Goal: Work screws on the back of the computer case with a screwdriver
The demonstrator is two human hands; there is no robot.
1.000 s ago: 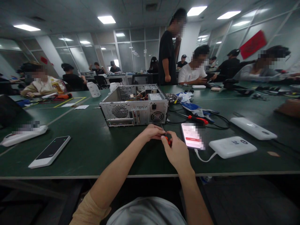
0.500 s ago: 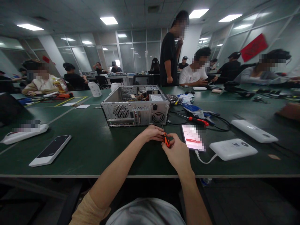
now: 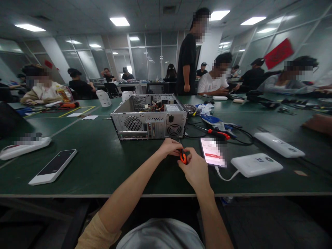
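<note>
A screwdriver (image 3: 183, 157) with an orange and black handle points away from me, its thin shaft toward the lower right corner of an open metal computer case (image 3: 162, 123). My right hand (image 3: 196, 167) is closed round the handle with thumb and fingers. From the left, the fingers of my left hand (image 3: 170, 148) are closed at the front of the screwdriver, near its shaft. Whether the tip touches the case, I cannot tell. The case has its back panel, with a fan grille and slots, facing me; wires and a power supply show inside.
Right of my hands lies a lit phone (image 3: 212, 152), cabled to a white power bank (image 3: 256, 165). A red and black screwdriver (image 3: 219, 134), a blue and white glove (image 3: 213, 121) and a metal bowl (image 3: 191, 110) lie beyond. A white device (image 3: 53, 166) is at left. Several people are around.
The screwdriver's handle has turned a little between my fingers, showing more orange. Both hands stay in nearly the same place, and the view has shifted slightly.
</note>
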